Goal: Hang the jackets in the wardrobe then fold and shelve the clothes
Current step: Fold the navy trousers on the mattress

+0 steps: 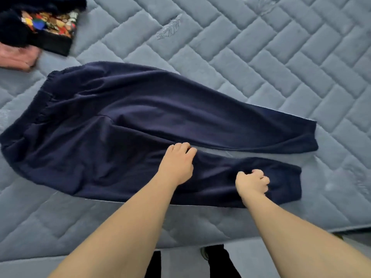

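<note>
A pair of navy sweatpants [124, 121] lies spread flat on the blue-grey quilted mattress [261, 57], waistband at the left, both legs pointing right. My left hand [177, 163] is on the near leg at its inner edge, fingers curled into the fabric. My right hand [253, 183] grips a bunch of cloth further down the same leg, close to the cuff. The far leg lies flat and untouched.
A dark garment with a colourful printed patch [48, 25] and a pink cloth [18, 57] are heaped at the mattress's top left corner. The mattress's near edge [120, 249] runs just below my forearms, with my feet visible beneath it.
</note>
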Motion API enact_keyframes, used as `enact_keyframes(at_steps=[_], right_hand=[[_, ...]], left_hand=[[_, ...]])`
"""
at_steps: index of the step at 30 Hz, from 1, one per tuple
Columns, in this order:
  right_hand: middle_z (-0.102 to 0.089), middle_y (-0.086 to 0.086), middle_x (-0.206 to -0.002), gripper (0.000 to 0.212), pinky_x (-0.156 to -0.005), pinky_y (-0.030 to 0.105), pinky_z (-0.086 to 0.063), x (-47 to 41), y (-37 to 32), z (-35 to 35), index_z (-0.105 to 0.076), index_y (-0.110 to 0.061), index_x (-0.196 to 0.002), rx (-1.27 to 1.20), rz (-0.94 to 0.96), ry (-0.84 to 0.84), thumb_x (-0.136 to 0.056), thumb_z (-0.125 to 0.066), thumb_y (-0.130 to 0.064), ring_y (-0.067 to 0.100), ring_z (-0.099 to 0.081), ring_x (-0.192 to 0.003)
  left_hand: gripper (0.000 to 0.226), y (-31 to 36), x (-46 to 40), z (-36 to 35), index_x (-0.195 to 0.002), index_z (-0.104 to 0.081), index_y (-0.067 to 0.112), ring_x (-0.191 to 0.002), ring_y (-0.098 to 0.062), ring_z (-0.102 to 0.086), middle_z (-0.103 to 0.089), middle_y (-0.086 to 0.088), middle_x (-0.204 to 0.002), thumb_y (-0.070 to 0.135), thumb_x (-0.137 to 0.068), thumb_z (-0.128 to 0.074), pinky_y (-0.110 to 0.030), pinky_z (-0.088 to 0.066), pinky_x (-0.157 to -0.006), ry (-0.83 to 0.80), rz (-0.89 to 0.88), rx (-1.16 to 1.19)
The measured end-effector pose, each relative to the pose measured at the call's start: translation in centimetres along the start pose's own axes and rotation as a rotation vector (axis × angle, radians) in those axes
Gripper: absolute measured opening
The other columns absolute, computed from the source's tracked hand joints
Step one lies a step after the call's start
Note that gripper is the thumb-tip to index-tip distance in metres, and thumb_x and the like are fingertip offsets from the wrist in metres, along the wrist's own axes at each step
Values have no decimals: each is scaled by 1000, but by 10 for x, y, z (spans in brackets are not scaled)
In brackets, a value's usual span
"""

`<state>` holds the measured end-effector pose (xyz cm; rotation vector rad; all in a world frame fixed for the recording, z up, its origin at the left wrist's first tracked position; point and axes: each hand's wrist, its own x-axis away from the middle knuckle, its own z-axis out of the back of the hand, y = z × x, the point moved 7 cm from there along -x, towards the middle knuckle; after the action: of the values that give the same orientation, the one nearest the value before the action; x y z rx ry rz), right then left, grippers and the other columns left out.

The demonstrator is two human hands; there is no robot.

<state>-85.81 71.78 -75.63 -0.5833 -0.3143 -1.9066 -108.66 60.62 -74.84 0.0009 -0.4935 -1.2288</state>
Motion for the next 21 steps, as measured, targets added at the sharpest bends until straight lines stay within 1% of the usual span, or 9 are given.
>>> enact_keyframes(at_steps=[4, 6, 8, 9, 11, 13, 16, 19, 21], right_hand=[[-18, 12, -156, 75, -114, 48, -23, -66, 73, 48, -18, -15, -152, -213, -248, 86, -89, -52, -35, 35, -26, -138], [-26, 14, -153, 77, -112, 48, -29, -92, 99, 59, -22, -14, -151, -290, -317, 35, -86, -53, -41, 37, -32, -135], [-36, 15, -144, 70, -104, 43, -38, -110, 114, 65, -39, -13, -143, -280, -288, -53, -84, -57, -46, 37, -41, -126], [-42, 15, -138, 61, -98, 41, -41, -117, 115, 66, -50, -12, -134, -295, -224, -95, -84, -60, -45, 36, -45, -121], [-58, 11, -122, 30, -83, 35, -47, -123, 107, 67, -62, -13, -109, -448, -13, -189, -86, -64, -33, 31, -55, -107], [-68, 1, -99, 4, -68, 24, -47, -121, 92, 76, -62, -21, -93, -613, 196, -259, -89, -64, -20, 22, -61, -94], [-67, -4, -90, 6, -67, 18, -47, -120, 80, 100, -60, -21, -89, -661, 434, -266, -93, -62, -17, 14, -60, -83], [-65, 0, -85, 18, -72, 33, -45, -125, 81, 114, -57, -13, -91, -456, 613, -190, -95, -59, -30, 18, -57, -79], [-65, 3, -90, 20, -78, 35, -45, -126, 83, 126, -56, -11, -96, -519, 656, -138, -96, -58, -31, 21, -58, -84]], left_hand=[[40, 72, -38, -13, -136, -46, 17, -121, -28, -44, -47, -5, -137, 30, -97, -44, -37, -34, -104, -42, -94, -49], [30, 94, -55, -16, -121, -52, 15, -113, -29, -48, -54, -7, -125, 31, -97, -46, -37, -37, -92, -117, -72, -98], [16, 107, -68, -15, -105, -49, 14, -105, -34, -53, -60, -10, -114, 26, -94, -46, -39, -37, -80, -203, -22, -67], [11, 107, -72, -13, -100, -44, 14, -98, -36, -55, -62, -11, -107, 23, -93, -44, -39, -38, -74, -218, 36, 31], [8, 95, -76, -4, -97, -37, 14, -81, -37, -54, -59, -6, -88, 21, -94, -40, -40, -40, -68, -107, 215, 245], [8, 84, -73, 6, -98, -36, 13, -74, -35, -50, -54, -3, -80, 21, -97, -38, -39, -37, -68, 53, 346, 234], [10, 89, -70, -2, -100, -37, 15, -76, -34, -47, -53, -5, -84, 25, -100, -35, -39, -33, -72, -77, 370, 91], [13, 104, -77, -11, -99, -40, 15, -82, -34, -48, -60, -10, -94, 26, -101, -35, -38, -34, -71, -147, 322, 40], [16, 114, -80, -14, -100, -45, 14, -93, -37, -52, -60, -12, -105, 27, -102, -36, -39, -39, -75, -136, 284, 35]])
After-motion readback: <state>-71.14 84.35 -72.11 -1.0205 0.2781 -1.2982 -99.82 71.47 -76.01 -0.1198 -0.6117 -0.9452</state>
